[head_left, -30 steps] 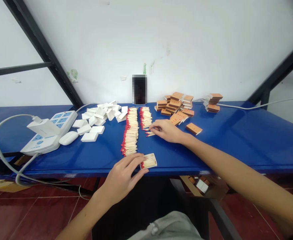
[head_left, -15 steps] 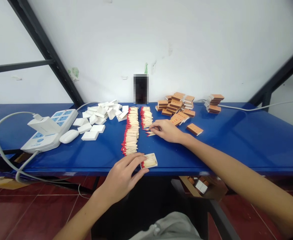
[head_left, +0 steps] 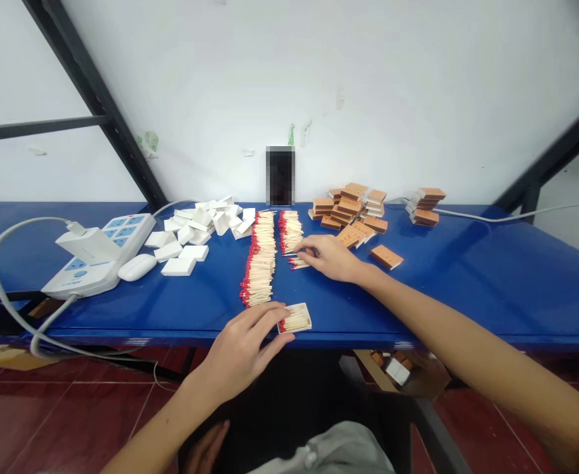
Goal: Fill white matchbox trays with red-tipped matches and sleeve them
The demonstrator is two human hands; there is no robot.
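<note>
My left hand (head_left: 244,345) has its thumb and fingers closed around the left end of a small white matchbox tray (head_left: 309,317) at the table's front edge. Red-headed matches (head_left: 296,322) lie side by side inside the tray. My right hand (head_left: 327,257) is pinched over the near end of the shorter row of matches (head_left: 292,230), its fingertips on matches there. Just under those fingers lies a small loose group of matches (head_left: 298,263). A longer row of matches (head_left: 260,260) runs down the table left of the shorter one.
White tray boxes (head_left: 205,224) are heaped at the back left, beside a power strip (head_left: 96,263) and a white mouse (head_left: 137,267). Brown matchboxes (head_left: 348,204) are piled at the back right, with a small stack (head_left: 425,205) farther right and a single matchbox (head_left: 386,257) nearer.
Both hands stay almost where they were, on the tray and at the shorter row. The camera view has shifted slightly, and part of a bare foot now shows at the bottom.
</note>
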